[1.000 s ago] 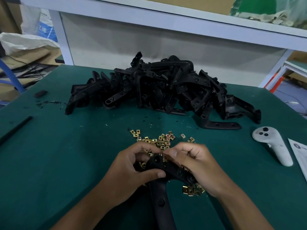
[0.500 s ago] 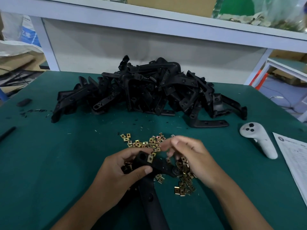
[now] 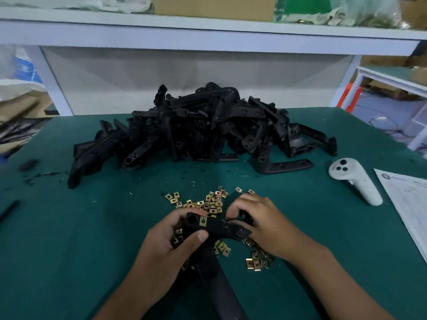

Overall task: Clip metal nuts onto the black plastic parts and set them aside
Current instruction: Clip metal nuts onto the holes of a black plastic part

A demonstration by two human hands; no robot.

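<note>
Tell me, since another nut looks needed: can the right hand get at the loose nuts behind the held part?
Probably yes. The right hand sits right beside the nuts, with bare mat between; only the black part in the left hand lies nearby.

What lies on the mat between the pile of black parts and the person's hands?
In the head view, scattered brass clip nuts and small dark debris specks lie on the green mat between the pile of black parts and the hands.
</note>
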